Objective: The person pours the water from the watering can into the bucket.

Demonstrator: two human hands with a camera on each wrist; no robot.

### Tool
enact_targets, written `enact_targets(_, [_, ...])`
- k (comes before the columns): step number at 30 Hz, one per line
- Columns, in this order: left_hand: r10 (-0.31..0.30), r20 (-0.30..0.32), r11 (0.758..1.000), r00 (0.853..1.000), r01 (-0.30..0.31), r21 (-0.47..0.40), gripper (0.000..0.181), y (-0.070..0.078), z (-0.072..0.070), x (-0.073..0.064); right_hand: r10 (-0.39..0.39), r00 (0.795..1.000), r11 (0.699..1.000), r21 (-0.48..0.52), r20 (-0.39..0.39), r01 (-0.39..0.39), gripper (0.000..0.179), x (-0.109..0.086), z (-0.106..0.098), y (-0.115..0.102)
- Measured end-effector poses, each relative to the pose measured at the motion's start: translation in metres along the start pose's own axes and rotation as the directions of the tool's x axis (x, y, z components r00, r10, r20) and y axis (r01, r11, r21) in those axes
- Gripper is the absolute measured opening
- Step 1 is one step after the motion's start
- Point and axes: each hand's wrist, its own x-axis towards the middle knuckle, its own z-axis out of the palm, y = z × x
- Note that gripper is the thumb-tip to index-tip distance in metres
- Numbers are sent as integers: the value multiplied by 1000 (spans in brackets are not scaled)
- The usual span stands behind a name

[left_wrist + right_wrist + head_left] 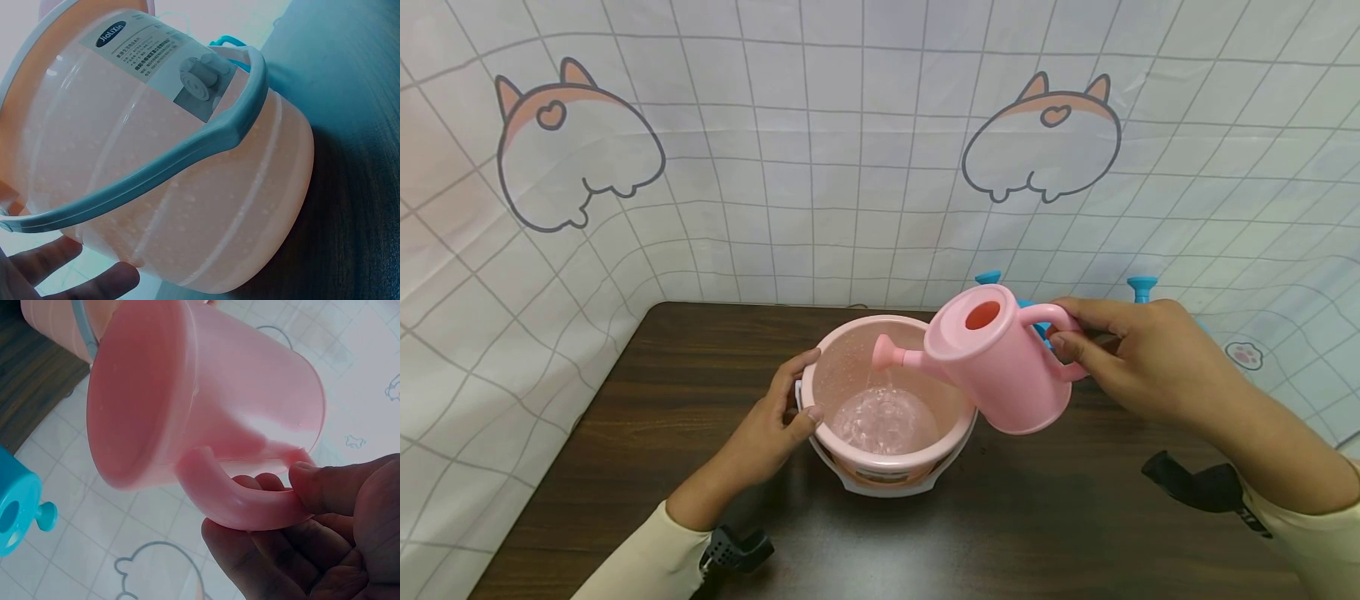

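Note:
A pale pink bucket (952,437) stands on the table, water (883,421) pooled and bubbling inside it. My left hand (767,425) holds the bucket's left rim, thumb and fingertips over the edge; in the left wrist view two fingers (103,281) show beside its wall. Tilted over the right side is a pink watering can (1011,379), its rose (887,353) inside the bucket's mouth with thin streams falling from it. My right hand (1157,362) grips the can's handle (244,509), fingers curled round the loop and thumb on top.
Behind the watering can, blue spouts (1142,287) poke up, partly hidden by my right hand. A blue container (15,506) shows in the right wrist view. The bucket's carrying handle (156,172) hangs down its side. A white gridded curtain (835,167) backs the dark wooden table (700,358).

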Motion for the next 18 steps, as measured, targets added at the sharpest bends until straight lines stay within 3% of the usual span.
enact_targets(18, [-3,2,1000,1000,3,8,67,0,0,-1,-24,1000,1000,4,-11,24,35,1,0,0])
